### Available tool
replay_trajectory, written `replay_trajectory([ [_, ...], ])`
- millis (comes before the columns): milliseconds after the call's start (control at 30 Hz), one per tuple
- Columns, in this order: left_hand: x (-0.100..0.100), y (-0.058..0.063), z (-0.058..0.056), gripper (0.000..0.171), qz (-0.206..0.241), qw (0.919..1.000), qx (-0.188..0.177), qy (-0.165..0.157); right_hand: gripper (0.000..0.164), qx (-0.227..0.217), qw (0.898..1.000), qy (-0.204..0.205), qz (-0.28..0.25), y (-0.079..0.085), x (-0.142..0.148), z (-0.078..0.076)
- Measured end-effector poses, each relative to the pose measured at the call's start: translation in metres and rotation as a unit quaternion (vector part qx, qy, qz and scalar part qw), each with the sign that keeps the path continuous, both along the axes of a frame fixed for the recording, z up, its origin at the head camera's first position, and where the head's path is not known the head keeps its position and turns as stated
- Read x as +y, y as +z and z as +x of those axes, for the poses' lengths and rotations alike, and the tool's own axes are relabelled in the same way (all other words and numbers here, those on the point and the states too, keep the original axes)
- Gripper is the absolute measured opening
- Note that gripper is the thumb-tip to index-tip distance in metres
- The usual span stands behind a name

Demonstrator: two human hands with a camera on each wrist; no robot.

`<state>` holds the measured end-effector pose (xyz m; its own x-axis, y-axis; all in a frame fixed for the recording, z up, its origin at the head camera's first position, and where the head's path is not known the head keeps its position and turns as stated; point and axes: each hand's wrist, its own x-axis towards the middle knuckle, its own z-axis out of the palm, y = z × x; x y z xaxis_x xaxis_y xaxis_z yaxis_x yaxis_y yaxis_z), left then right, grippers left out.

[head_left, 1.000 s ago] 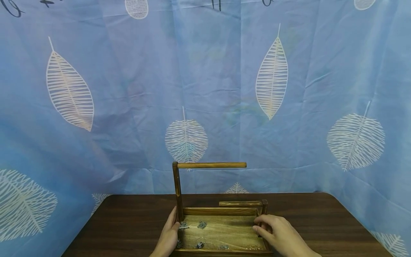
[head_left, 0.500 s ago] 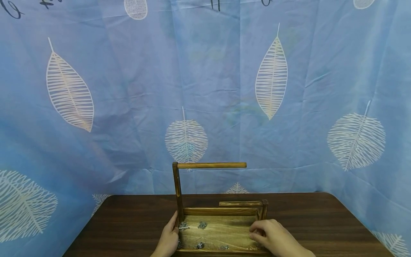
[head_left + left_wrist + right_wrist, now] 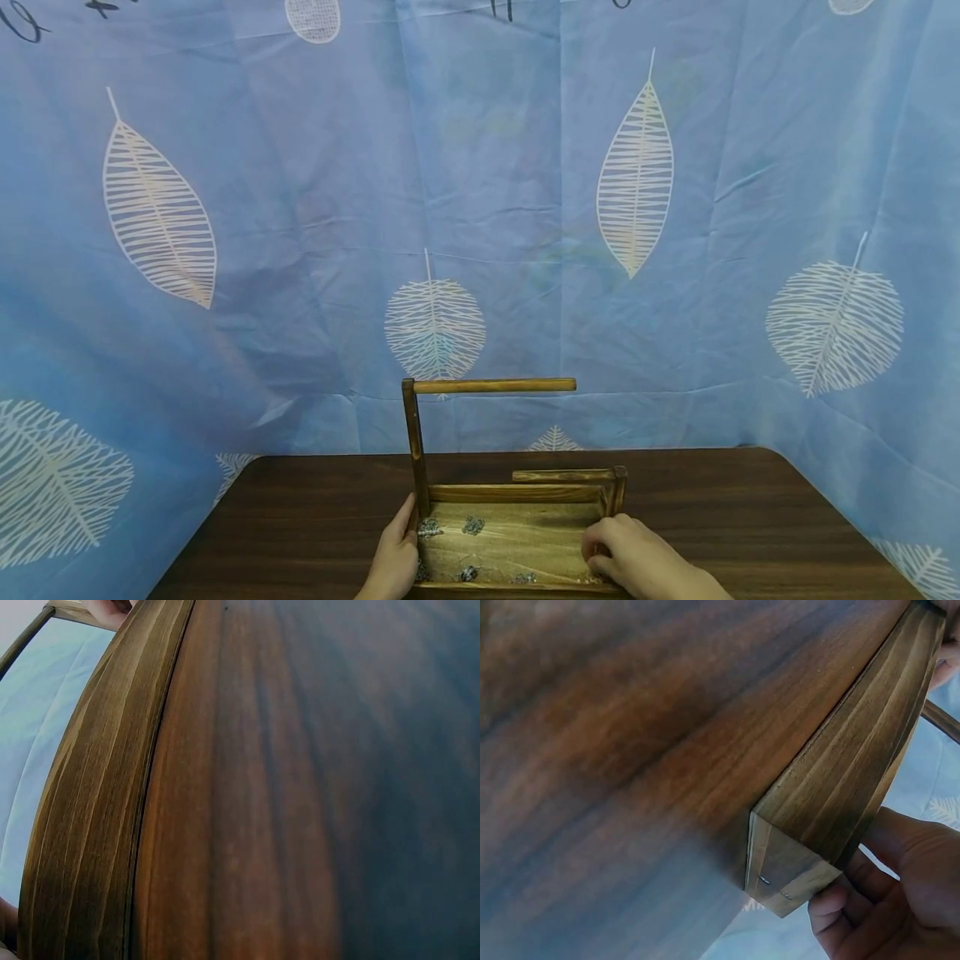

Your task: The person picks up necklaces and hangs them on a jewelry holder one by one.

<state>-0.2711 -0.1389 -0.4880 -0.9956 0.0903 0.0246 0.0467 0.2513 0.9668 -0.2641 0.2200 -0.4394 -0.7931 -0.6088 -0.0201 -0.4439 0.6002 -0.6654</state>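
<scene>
A shallow wooden tray (image 3: 517, 493) stands on the dark table, holding several small clumps of silvery metal pieces, such as one clump (image 3: 473, 525) near its back left. My left hand (image 3: 392, 554) grips the tray's left wall. Over the front right corner, my right hand (image 3: 630, 550) reaches in with curled fingers, near small gold-coloured bits at the front wall. Its fingertips are partly hidden, so I cannot see whether they pinch anything. In the right wrist view, the right hand's curled fingers (image 3: 877, 907) lie by the tray's stapled corner (image 3: 787, 866).
A tall wooden post (image 3: 415, 450) rises at the tray's left end, with a bar (image 3: 495, 386) reaching right from its top. A shorter post (image 3: 617, 492) at the right carries another bar (image 3: 562, 476). Behind the table (image 3: 712, 492) hangs a blue leaf-patterned cloth (image 3: 517, 208).
My right hand has moved slightly left and down from the tray's right wall toward its front right corner. The left hand has slid down a little along the left wall.
</scene>
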Motion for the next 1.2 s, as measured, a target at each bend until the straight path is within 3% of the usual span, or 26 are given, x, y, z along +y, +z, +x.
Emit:
replay_trajectory([
  [333, 0.0, 0.001, -0.001, 0.06, -0.014, 0.9998, -0.008, 0.008, 0.013, 0.044, 0.997, 0.027, 0.051, 0.0, -0.002, 0.001],
  [633, 0.001, 0.0, 0.001, 0.06, -0.014, 0.9999, 0.001, 0.007, 0.024, 0.049, 0.997, 0.049, 0.038, -0.008, -0.001, -0.005],
  [1200, 0.004, 0.002, 0.002, 0.059, -0.018, 0.9997, 0.014, 0.013, 0.026, 0.064, 0.996, 0.024, 0.059, -0.002, -0.012, -0.003],
])
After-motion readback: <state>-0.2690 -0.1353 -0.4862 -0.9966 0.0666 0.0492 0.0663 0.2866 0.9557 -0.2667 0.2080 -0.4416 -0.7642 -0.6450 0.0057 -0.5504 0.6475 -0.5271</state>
